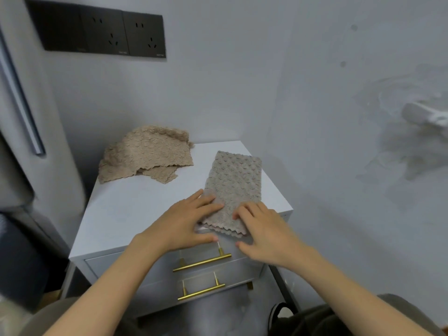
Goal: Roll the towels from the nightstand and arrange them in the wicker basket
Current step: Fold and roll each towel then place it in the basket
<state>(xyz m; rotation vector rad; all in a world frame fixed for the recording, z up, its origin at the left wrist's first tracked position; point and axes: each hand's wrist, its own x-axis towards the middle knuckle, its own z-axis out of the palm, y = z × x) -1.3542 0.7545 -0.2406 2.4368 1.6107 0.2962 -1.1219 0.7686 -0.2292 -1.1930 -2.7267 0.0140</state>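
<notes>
The folded grey towel (234, 183) lay at the front right of the nightstand (135, 207). The left hand (184, 224) pressed its near end with straight fingers and the right hand (261, 229) with bent ones, neither clamped round it. A good roll would likely need the 2 hands to tuck that edge tightly and keep both sides level.

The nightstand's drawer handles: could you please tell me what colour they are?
The drawer handles are a shiny gold, clearest in the head view.
</notes>
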